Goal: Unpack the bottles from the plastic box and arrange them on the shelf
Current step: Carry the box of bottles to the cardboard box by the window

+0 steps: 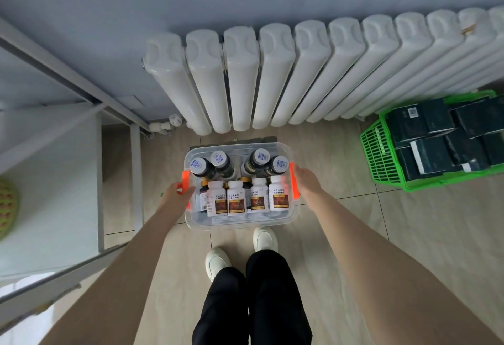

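Note:
A clear plastic box (240, 222) with orange side handles sits low in front of my feet, over the tiled floor. Inside it, several white bottles (236, 201) with red-brown labels stand in the near row, and several dark bottles (203, 167) with white caps stand in the far row. My left hand (178, 194) grips the left orange handle. My right hand (308, 182) holds the right orange handle. The white shelf (49, 181) stands at my left, its grey metal frame running along its edges.
A white radiator (272, 77) lines the wall just beyond the box. A green plastic basket (381, 159) full of dark packages sits on the floor at the right. A green-rimmed object (6, 208) lies on the shelf's left edge. My shoes (264, 238) stand just behind the box.

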